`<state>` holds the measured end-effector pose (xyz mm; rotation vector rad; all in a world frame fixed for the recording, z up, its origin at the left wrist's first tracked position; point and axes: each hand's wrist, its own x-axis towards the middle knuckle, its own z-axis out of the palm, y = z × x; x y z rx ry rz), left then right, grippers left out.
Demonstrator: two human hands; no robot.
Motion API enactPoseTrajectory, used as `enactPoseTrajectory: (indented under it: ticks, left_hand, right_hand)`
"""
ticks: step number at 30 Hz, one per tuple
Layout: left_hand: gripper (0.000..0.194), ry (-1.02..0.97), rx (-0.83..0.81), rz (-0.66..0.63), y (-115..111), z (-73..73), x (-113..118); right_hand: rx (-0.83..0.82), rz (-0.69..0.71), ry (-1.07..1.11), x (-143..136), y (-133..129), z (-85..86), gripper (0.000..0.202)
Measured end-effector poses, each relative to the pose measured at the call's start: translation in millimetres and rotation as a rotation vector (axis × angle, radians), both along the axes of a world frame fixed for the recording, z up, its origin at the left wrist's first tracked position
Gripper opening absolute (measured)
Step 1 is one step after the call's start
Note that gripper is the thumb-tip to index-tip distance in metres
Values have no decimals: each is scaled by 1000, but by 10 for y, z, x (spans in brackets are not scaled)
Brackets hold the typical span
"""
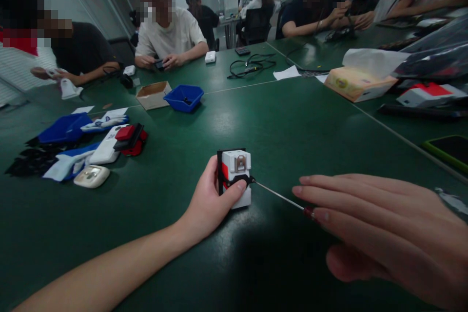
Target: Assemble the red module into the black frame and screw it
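Note:
My left hand is closed around a small white and red device with a black bracket fitted across it. The thumb presses on the device's front, and a metal part shows near its top. The thin shaft of a screwdriver runs from the bracket's right-hand ear to my right hand. The fingers of that hand are long and nearly straight over the screwdriver's dark red handle, with the thumb below. Most of the handle is hidden by the fingers.
On the green table, a blue bin with small dark parts stands beside a cardboard box. Gloves, a white case and a red-black device lie left. Tissues are right. Several people sit around.

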<state>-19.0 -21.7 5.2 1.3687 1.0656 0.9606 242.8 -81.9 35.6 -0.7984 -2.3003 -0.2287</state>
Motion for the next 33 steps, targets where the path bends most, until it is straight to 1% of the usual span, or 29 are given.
enactPoseTrajectory:
  ticks: [3, 7, 11, 15, 17, 19, 20, 21, 23, 24, 26, 28, 32, 33]
  left_hand:
    - [50, -9, -4, 2, -1, -8, 0]
    - [50, -19, -1, -7, -7, -19, 3]
    - [52, 5, 30, -14, -13, -36, -4]
    - [50, 10, 27, -7, -13, -37, -12]
    - [50, 10, 27, 0, -12, -35, -14]
    - [50, 9, 29, 2, -13, -35, -16]
    - [50, 6, 30, -2, -14, -35, -16]
    - [51, 2, 31, -7, -16, -35, -17]
    - [50, -4, 34, -17, -19, -37, -17]
    - [50, -3, 33, -18, -19, -39, -17]
    - [50, 5, 33, -11, -15, -45, -16]
    - [50, 10, 29, -1, -11, -52, -17]
    - [51, -8, 18, 4, -7, -57, -14]
    - [51, -13, 14, 5, -8, -56, -10]
  right_hand:
    - [101, 49, -10, -44, -15, -10, 11]
    - [171, -12, 6, -88, -69, -13, 14]
    - [152, 15, -32, -50, -43, 5, 18]
    - [140, 53, -68, -32, 44, 117, 16]
    - [157, 105, -114, -55, 70, 187, 15]
    - [155, 182, -210, -91, 75, 221, 18]
    - [160, 185, -200, -109, 70, 216, 18]
    - [226, 144, -55, -124, 61, 198, 19]
    - [174, 80, -20, -138, 40, 139, 16]
    - [176, 53, -9, -137, 31, 111, 15]
    - [153, 28, -23, -121, 23, 83, 16]
    - [150, 39, -38, -102, 29, 103, 15]
    - [161, 167, -203, -101, 47, 173, 17]
    - [182, 129, -153, -105, 48, 170, 17]
